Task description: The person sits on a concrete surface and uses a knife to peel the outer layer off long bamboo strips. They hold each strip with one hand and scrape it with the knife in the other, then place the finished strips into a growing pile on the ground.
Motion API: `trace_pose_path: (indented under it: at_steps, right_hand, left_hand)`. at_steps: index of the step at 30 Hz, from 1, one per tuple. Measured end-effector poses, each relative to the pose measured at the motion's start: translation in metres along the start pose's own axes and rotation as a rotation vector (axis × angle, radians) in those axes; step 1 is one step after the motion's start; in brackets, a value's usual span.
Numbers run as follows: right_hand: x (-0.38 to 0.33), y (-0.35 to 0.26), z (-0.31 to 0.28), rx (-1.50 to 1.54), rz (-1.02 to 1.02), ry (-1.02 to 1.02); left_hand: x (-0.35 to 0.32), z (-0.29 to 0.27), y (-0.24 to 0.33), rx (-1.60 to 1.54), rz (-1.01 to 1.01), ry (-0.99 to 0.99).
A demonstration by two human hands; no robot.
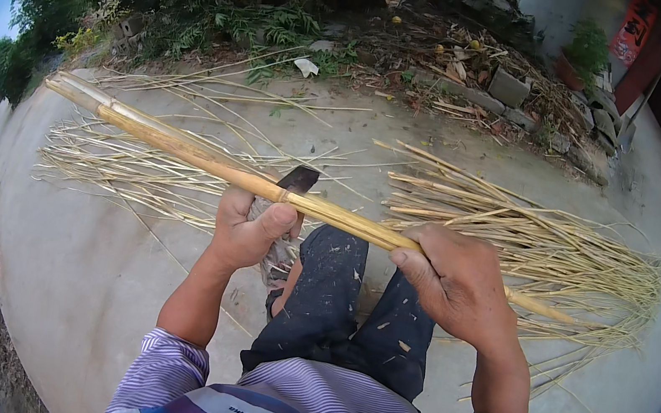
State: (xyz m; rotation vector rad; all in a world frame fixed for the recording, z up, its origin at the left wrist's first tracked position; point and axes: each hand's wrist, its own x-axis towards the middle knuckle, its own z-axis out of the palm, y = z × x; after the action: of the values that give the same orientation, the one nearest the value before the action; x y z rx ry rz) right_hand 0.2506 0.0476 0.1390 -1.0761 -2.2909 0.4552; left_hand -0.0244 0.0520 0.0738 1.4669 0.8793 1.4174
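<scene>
A long yellow-brown cane stalk [346, 219] runs slantwise across in front of me, its far left end split into lengthwise pieces. My right hand [459, 284] is closed round the stalk near its right part, thumb along the near side. My left hand [246, 233] is closed against the stalk's underside, thumb pressed up to it. Just beside the left fingers, a dark flat blade [298, 178] stands behind the stalk, touching or very close to it. Below lies a greyish wrapped piece [276, 260]; whether it belongs to the blade is hidden.
Thin split strips [126, 161] lie spread on the concrete ground [87, 257] at the left. A pile of thicker stalks [543, 253] lies at the right. My knees [329, 274] are under the stalk. Rubble blocks [508, 88] and leafy plants [230, 19] line the far edge.
</scene>
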Motion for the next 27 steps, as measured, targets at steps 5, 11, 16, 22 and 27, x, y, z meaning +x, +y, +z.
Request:
trace_pose_path:
  at_steps: [5,11,16,22,27]
  right_hand:
    - [0.001,-0.015,0.014,-0.017,-0.041,-0.006]
    - [0.001,-0.011,0.013,-0.010,-0.077,0.040]
    - [-0.014,-0.001,0.006,0.051,0.049,0.026]
    - [0.002,-0.007,0.030,0.063,-0.065,0.044]
    - [0.005,-0.010,0.034,0.037,-0.113,-0.005]
  left_hand:
    - [-0.016,0.033,-0.018,0.210,0.312,0.054]
    - [-0.009,0.025,-0.023,0.036,0.162,0.098]
    - [-0.002,-0.005,-0.003,-0.166,0.231,0.243]
    - [-0.008,0.041,-0.014,0.237,0.231,0.010]
    - [-0.020,0.056,-0.019,0.171,0.196,0.114]
